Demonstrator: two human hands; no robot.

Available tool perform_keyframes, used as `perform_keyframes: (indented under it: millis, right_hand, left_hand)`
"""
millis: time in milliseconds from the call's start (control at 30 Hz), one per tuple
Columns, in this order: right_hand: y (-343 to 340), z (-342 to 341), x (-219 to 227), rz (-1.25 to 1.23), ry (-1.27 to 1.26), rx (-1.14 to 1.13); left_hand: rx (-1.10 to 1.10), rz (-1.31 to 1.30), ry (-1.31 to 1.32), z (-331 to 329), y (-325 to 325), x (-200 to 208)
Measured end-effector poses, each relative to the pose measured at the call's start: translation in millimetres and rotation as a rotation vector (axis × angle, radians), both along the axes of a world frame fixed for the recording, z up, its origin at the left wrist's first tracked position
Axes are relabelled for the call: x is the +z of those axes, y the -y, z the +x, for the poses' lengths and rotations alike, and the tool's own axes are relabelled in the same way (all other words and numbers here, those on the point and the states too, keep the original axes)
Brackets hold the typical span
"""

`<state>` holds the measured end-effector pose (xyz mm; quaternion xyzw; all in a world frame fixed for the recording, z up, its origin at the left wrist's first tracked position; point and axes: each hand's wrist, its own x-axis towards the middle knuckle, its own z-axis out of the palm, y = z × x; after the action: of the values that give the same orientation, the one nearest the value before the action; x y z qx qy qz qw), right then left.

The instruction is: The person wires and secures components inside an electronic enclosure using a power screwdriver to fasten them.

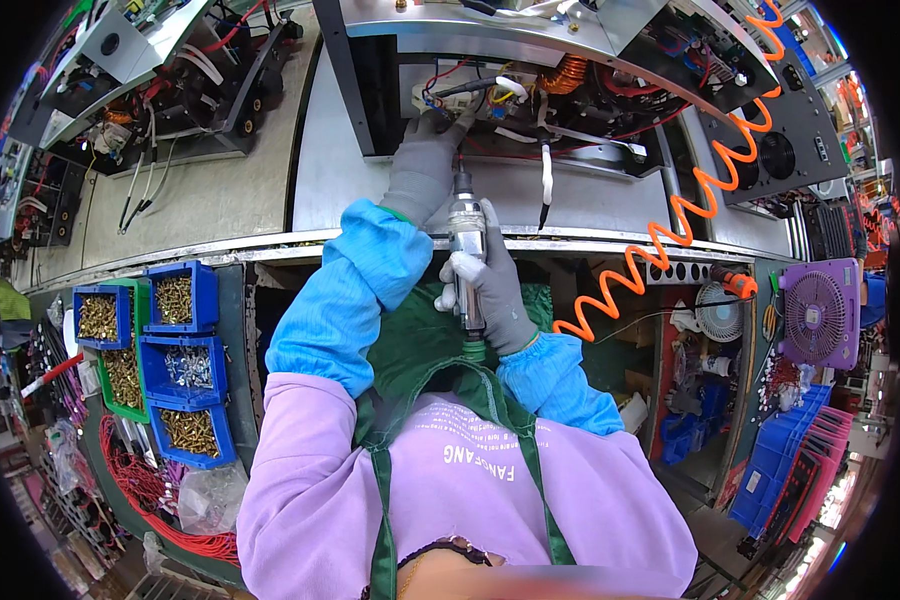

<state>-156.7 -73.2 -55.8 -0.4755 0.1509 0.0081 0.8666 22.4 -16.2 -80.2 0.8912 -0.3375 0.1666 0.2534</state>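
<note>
In my right hand (492, 285), gloved in grey, is a silver power screwdriver (467, 225) held upright in the picture. Its thin bit points away from me, into an open metal chassis (590, 160) on the bench. My left hand (425, 160), also gloved, reaches into that chassis beside the bit. Its fingers are bent at a pale component (460, 98) with coloured wires; what they pinch is hidden. A copper coil (564, 75) and a loose white cable (546, 175) lie to the right.
An orange coiled air hose (660, 240) crosses on the right. Blue bins (192, 368) of screws stand at left, above red wires (135, 490). Another open chassis (210, 120) sits on the left bench. At right are a purple fan (820, 312) and a blue crate (780, 460).
</note>
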Motion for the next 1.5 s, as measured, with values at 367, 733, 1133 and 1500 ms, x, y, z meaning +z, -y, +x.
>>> perform_keyframes:
  millis: [367,733,1133,1500]
  right_hand:
    - [-9,3,9,0.216,0.059,-0.076]
    - [-13,8,-1,-0.072,-0.027,-0.053]
    - [-11,14,-10,0.045,-0.001,-0.034]
    - [-5,11,-8,-0.014,-0.014,-0.029]
  left_hand:
    - [0.304,-0.539,-0.204,29,14,-28]
    - [0.391,-0.527,-0.253,22,26,-14]
    - [0.41,-0.515,-0.24,23,25,-14]
    - [0.394,-0.525,-0.259,21,24,-14]
